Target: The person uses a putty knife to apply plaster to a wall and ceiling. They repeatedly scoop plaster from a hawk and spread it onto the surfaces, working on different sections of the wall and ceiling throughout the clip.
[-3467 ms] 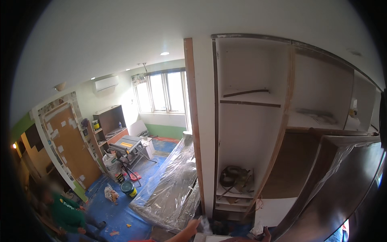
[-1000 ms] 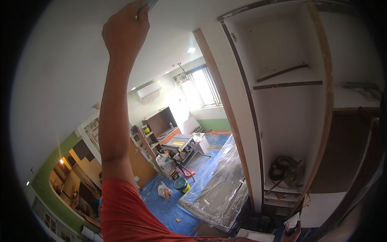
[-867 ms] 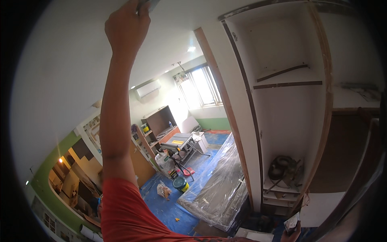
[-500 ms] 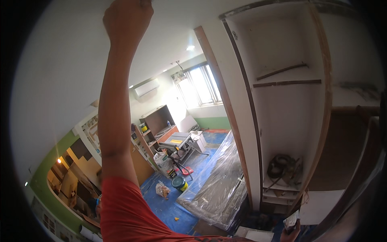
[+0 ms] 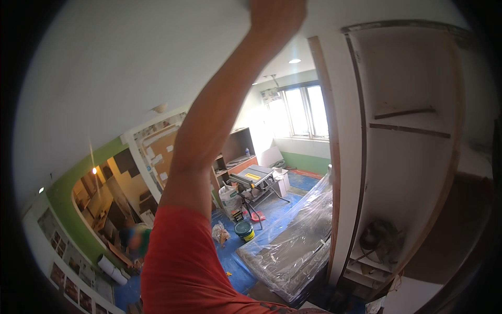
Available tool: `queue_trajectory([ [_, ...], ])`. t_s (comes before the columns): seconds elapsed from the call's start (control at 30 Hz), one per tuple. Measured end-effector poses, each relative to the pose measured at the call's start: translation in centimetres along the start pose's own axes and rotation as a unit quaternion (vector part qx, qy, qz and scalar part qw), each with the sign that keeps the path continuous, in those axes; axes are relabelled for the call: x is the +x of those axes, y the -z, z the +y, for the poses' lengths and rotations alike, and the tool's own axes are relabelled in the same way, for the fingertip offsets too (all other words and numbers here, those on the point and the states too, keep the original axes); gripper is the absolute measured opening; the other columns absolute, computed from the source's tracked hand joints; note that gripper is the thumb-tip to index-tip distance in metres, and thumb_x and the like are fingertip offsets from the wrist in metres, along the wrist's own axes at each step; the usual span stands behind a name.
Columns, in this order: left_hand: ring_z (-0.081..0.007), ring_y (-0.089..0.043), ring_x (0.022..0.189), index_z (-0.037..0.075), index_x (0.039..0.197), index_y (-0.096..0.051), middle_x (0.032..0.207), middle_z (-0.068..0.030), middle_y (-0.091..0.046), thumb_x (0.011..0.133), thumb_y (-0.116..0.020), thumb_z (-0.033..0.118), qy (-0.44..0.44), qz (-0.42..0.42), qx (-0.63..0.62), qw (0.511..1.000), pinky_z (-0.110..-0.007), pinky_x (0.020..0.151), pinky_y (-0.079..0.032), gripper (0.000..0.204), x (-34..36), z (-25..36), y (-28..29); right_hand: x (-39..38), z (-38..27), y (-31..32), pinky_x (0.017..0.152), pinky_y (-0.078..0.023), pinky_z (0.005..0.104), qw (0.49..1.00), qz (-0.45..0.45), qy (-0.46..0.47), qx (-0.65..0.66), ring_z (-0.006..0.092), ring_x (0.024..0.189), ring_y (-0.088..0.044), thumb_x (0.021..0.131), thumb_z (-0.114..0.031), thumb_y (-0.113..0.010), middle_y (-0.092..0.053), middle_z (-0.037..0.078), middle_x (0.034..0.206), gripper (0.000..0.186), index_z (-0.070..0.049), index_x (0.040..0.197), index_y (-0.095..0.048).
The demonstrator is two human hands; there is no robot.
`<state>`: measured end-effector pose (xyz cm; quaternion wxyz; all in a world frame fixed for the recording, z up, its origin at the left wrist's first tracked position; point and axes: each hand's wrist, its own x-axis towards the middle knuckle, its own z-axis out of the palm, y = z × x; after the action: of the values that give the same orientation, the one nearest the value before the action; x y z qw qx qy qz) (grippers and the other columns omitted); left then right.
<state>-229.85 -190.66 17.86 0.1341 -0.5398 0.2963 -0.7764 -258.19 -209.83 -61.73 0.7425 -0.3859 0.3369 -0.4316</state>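
Note:
My left hand [image 5: 277, 13] is raised to the white ceiling [image 5: 104, 63] at the top edge, its fingers curled and mostly cut off; a dark blurred sliver beside them is the putty knife seen gripped earlier. My bare forearm and red sleeve cross the middle of the view. At the bottom right, a small plate with pale compound [image 5: 374, 303] just shows below the open white cabinet [image 5: 408, 178]; my right hand under it is out of sight. The cabinet holds loose strips and a dark coiled hose [image 5: 376, 235].
A plastic-wrapped bed [image 5: 290, 240] lies beside the wooden post [image 5: 324, 83]. Beyond are a table saw [image 5: 253, 175], bucket [image 5: 244, 230], sack [image 5: 230, 196] and shelving [image 5: 238, 141] on blue floor sheeting [image 5: 232, 261]. A co-worker [image 5: 136, 238] in green is at the left.
My left arm has risen from low to the ceiling, then swung rightward across the view. The room has shifted right in the picture, and my right hand has slipped below the bottom edge.

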Motion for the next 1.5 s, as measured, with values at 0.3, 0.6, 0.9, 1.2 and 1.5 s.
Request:
queue_trajectory([
  [0.3,-0.0301,-0.069,0.082,0.018,0.112,-0.075,0.095,-0.0051,-0.069,0.096,-0.064,0.022,0.035,-0.052,-0.187,0.980,-0.042,0.072,-0.056,0.020,-8.6,1.3,2.6,3.4,-2.1,-3.4,0.070,-0.054,0.0344,0.913,-0.058,-0.295,0.275,0.0177,0.081,-0.069,0.097,-0.029,-0.064,-0.073,0.003,0.092,0.021,-0.011,0.107,-0.070],
  [0.6,-0.0359,-0.027,0.150,0.019,0.092,-0.081,0.165,-0.0117,-0.030,0.090,-0.075,0.030,0.105,-0.026,-0.003,0.994,-0.055,0.117,-0.025,0.013,-17.8,-10.8,13.3,4.9,-2.0,-2.6,0.066,-0.053,0.0327,0.908,-0.101,-0.324,0.246,0.0176,0.080,-0.069,0.095,-0.026,-0.067,-0.073,0.002,0.092,0.017,-0.012,0.105,-0.070],
  [0.9,-0.0400,-0.010,0.156,0.022,0.092,-0.082,0.170,-0.0112,-0.018,0.090,-0.075,0.032,0.128,-0.154,0.161,0.966,-0.071,0.117,-0.013,0.013,-19.6,-17.1,11.0,2.6,-5.0,-5.9,0.068,-0.056,0.0317,0.913,-0.108,-0.309,0.242,0.0168,0.080,-0.069,0.093,-0.023,-0.070,-0.073,0.002,0.092,0.019,-0.013,0.109,-0.070],
  [1.2,-0.0244,-0.048,0.135,0.023,0.099,-0.080,0.149,-0.0046,-0.052,0.093,-0.071,0.031,0.115,-0.003,0.147,0.982,-0.059,0.111,-0.029,0.013,-18.5,-15.8,11.3,1.2,-5.0,-4.7,0.064,-0.054,0.0303,0.913,-0.071,-0.305,0.261,0.0150,0.070,-0.066,0.093,-0.023,-0.070,-0.072,0.001,0.083,0.012,-0.013,0.097,-0.071],
  [1.5,-0.0254,-0.071,0.082,0.012,0.104,-0.076,0.093,-0.0076,-0.075,0.094,-0.070,0.027,0.122,0.074,0.122,0.982,-0.037,0.080,-0.053,0.019,-17.1,-19.6,12.1,1.7,-3.8,-3.7,0.058,-0.049,0.0279,0.934,-0.006,-0.301,0.193,0.0132,0.062,-0.061,0.096,-0.029,-0.065,-0.069,-0.001,0.078,0.015,-0.015,0.093,-0.070],
])
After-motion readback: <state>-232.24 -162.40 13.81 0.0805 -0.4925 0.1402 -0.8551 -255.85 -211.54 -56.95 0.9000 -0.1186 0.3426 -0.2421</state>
